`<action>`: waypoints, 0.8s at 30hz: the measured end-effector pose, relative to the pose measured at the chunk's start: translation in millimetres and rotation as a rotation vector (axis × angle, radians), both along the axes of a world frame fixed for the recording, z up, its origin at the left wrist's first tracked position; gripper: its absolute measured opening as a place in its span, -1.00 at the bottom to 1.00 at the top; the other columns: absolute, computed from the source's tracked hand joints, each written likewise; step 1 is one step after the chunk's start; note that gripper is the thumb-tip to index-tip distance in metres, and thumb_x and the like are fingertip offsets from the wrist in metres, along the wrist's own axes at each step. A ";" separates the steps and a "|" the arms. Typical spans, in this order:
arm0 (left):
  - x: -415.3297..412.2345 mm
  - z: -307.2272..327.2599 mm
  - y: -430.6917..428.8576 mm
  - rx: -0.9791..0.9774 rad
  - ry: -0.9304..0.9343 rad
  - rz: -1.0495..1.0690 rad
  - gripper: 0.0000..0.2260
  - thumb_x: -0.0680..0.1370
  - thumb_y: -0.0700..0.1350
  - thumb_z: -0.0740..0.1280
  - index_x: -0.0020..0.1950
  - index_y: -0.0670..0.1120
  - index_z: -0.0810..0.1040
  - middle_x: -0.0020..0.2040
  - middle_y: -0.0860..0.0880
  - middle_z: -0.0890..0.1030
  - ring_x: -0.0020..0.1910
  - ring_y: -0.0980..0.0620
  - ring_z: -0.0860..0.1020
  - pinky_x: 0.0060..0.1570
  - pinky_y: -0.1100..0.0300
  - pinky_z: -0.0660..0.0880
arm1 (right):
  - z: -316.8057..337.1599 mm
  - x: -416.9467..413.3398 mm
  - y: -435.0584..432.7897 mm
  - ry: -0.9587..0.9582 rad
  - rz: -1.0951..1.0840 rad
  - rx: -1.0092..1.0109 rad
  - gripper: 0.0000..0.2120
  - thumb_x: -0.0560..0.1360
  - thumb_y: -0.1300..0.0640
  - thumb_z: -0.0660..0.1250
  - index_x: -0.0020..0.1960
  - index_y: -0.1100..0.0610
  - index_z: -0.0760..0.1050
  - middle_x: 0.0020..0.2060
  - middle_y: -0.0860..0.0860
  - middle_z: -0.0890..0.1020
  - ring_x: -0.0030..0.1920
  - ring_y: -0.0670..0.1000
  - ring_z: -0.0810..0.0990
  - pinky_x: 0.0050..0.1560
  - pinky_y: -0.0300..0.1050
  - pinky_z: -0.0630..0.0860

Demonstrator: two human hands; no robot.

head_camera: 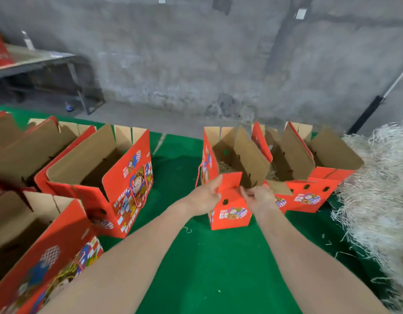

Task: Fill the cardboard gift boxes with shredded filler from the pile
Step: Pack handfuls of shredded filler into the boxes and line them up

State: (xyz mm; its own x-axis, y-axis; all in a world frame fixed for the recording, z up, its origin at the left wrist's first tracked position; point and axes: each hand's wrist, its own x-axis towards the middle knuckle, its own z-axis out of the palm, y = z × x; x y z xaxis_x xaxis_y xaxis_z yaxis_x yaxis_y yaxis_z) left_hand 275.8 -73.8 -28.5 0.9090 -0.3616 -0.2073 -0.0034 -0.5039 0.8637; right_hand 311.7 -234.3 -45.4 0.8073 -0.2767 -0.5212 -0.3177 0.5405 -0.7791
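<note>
While both my hands sit on the front flap [230, 184] of the red gift box [232, 214] straight ahead, my left hand [205, 197] pinches the flap's left edge between thumb and forefinger. My right hand [260, 198] has its fingers curled onto the flap's right edge. Just beyond my fingertips, down inside this box, pale shredded filler [225, 167] lies on the bottom. Right beside my right fingers stands a second box [307, 196], flaps up, with strands showing inside it too. Further right of it, the filler pile [377, 189] heaps high, with loose strands trailing onto the green cloth [218, 264]. Left of my left fingers runs a broad strip of that cloth, then open boxes [100, 173] showing brown cardboard inside.
</note>
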 end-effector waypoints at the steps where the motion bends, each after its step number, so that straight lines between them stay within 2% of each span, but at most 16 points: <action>1: 3.6 -0.8 1.3 0.023 -0.036 -0.043 -0.46 0.62 -0.23 0.12 0.55 -0.01 -0.01 0.51 0.03 0.15 0.48 0.03 0.15 0.45 0.19 0.07 | 1.9 14.6 -2.9 -0.009 -0.014 0.000 -0.85 0.52 0.18 0.30 0.01 0.27 0.45 -0.16 0.15 0.53 0.04 0.16 0.56 -0.09 -0.28 0.48; 3: 10.8 -0.2 18.6 0.123 -0.172 -0.015 -0.46 0.61 -0.19 0.15 0.54 0.02 0.02 0.52 0.06 0.14 0.48 0.06 0.15 0.40 0.31 0.02 | -1.3 20.4 0.6 -0.012 -0.104 -0.085 -0.74 0.54 -0.01 0.27 -0.02 0.20 0.43 -0.07 0.16 0.55 0.06 0.13 0.55 0.08 -0.20 0.48; 5: 17.0 8.0 54.5 0.319 -0.378 0.204 -0.46 0.58 -0.18 0.21 0.52 -0.02 0.10 0.52 0.01 0.14 0.48 0.03 0.16 0.44 0.20 0.04 | -8.8 16.1 15.6 -0.044 -0.133 -0.103 -0.65 0.49 -0.03 0.34 0.08 0.22 0.38 -0.03 0.15 0.51 0.04 0.14 0.54 0.12 -0.05 0.51; 6: 20.9 14.0 76.6 0.419 -0.472 0.337 -0.47 0.56 -0.18 0.24 0.50 -0.06 0.17 0.51 -0.04 0.18 0.47 -0.02 0.19 0.45 0.11 0.10 | -15.2 12.2 25.1 -0.031 -0.133 -0.286 -0.61 0.46 -0.03 0.37 0.09 0.23 0.38 -0.05 0.15 0.52 0.00 0.14 0.55 0.08 -0.04 0.51; 7: 24.2 20.0 99.2 0.509 -0.546 0.462 -0.49 0.53 -0.19 0.27 0.47 -0.10 0.23 0.49 -0.11 0.23 0.45 -0.07 0.22 0.43 0.03 0.14 | -22.7 7.4 32.2 -0.127 -0.132 -0.635 -0.62 0.45 0.01 0.39 0.08 0.25 0.39 -0.05 0.16 0.52 -0.01 0.16 0.54 0.05 -0.04 0.46; 9: 31.2 27.4 136.9 0.651 -0.594 0.636 -0.50 0.49 -0.18 0.32 0.42 -0.14 0.30 0.43 -0.20 0.28 0.43 -0.17 0.21 0.39 -0.09 0.15 | -38.8 1.4 39.1 -0.496 -0.070 -1.327 -0.70 0.40 0.19 0.40 0.07 0.24 0.40 0.03 0.16 0.48 0.06 0.17 0.47 0.07 -0.08 0.36; 10: 34.3 29.1 151.3 0.716 -0.566 0.677 -0.49 0.47 -0.17 0.33 0.40 -0.15 0.31 0.41 -0.21 0.28 0.43 -0.20 0.19 0.39 -0.14 0.14 | -37.1 5.9 42.0 -0.606 -0.018 -1.578 -0.64 0.37 0.27 0.38 0.14 0.20 0.40 0.12 0.18 0.43 0.14 0.18 0.41 0.12 -0.02 0.34; 11: 36.7 29.2 163.8 0.777 -0.507 0.694 -0.48 0.45 -0.16 0.35 0.39 -0.15 0.31 0.42 -0.22 0.26 0.43 -0.22 0.17 0.39 -0.17 0.13 | -30.8 15.0 44.9 -0.626 0.081 -1.751 -0.51 0.35 0.31 0.35 0.26 0.11 0.37 0.25 0.21 0.34 0.25 0.21 0.32 0.19 0.07 0.29; 12: 37.4 28.8 173.8 0.820 -0.428 0.694 -0.46 0.44 -0.14 0.37 0.39 -0.15 0.30 0.42 -0.21 0.25 0.42 -0.23 0.19 0.38 -0.17 0.15 | -22.7 27.2 46.6 -0.536 0.235 -1.904 -0.38 0.37 0.33 0.30 0.37 -0.02 0.28 0.37 0.22 0.21 0.34 0.24 0.22 0.26 0.15 0.22; 13: 36.4 27.1 181.4 0.822 -0.346 0.687 -0.46 0.43 -0.13 0.37 0.38 -0.13 0.32 0.41 -0.21 0.27 0.38 -0.24 0.26 0.34 -0.16 0.23 | -16.7 42.2 47.9 -0.397 0.430 -2.041 -0.33 0.40 0.33 0.25 0.42 -0.11 0.22 0.42 0.20 0.13 0.37 0.25 0.17 0.29 0.17 0.18; 14: 34.2 24.4 187.3 0.780 -0.281 0.680 -0.48 0.43 -0.13 0.36 0.37 -0.12 0.35 0.37 -0.22 0.34 0.29 -0.24 0.37 0.25 -0.12 0.36 | -12.9 55.8 48.7 -0.295 0.609 -2.140 -0.37 0.44 0.31 0.22 0.42 -0.13 0.23 0.41 0.19 0.17 0.35 0.24 0.23 0.30 0.14 0.20; 16: 27.9 16.8 194.9 0.650 -0.212 0.666 -0.53 0.45 -0.20 0.31 0.37 -0.10 0.37 0.22 -0.21 0.51 0.04 -0.18 0.54 -0.03 0.02 0.53 | -9.6 76.2 47.1 -0.186 0.806 -2.247 -0.54 0.47 0.25 0.23 0.34 -0.02 0.38 0.25 0.13 0.43 0.23 0.17 0.43 0.23 0.04 0.29; 19: 22.1 6.9 199.9 0.551 -0.237 0.657 -0.49 0.47 -0.29 0.24 0.42 -0.07 0.30 0.12 -0.19 0.58 -0.17 -0.11 0.56 -0.23 0.10 0.54 | -9.6 94.5 44.3 -0.173 0.764 -2.266 -0.63 0.45 0.27 0.24 0.24 0.07 0.46 0.12 0.10 0.56 0.16 0.15 0.51 0.16 -0.01 0.34; 20: 21.4 5.8 199.9 0.524 -0.251 0.658 -0.49 0.48 -0.30 0.24 0.42 -0.07 0.29 0.12 -0.18 0.58 -0.19 -0.10 0.56 -0.26 0.11 0.54 | -9.2 98.3 44.8 -0.168 0.753 -2.264 -0.63 0.44 0.28 0.23 0.22 0.08 0.46 0.11 0.11 0.56 0.16 0.15 0.51 0.16 0.00 0.33; 22: 21.1 3.6 199.0 0.506 -0.268 0.650 -0.49 0.49 -0.31 0.23 0.43 -0.07 0.28 0.15 -0.17 0.57 -0.10 -0.14 0.59 -0.22 0.08 0.56 | -6.1 105.9 49.2 -0.085 0.779 -2.241 -0.61 0.43 0.30 0.23 0.25 0.12 0.44 0.15 0.13 0.52 0.20 0.18 0.45 0.20 0.07 0.31; 24: 19.6 2.8 197.9 0.501 -0.266 0.638 -0.49 0.51 -0.31 0.22 0.44 -0.07 0.27 0.19 -0.18 0.55 0.00 -0.16 0.59 -0.15 0.07 0.55 | -4.0 110.9 55.1 0.036 0.880 -2.175 -0.55 0.45 0.27 0.24 0.34 0.13 0.36 0.30 0.19 0.37 0.31 0.22 0.31 0.29 0.19 0.22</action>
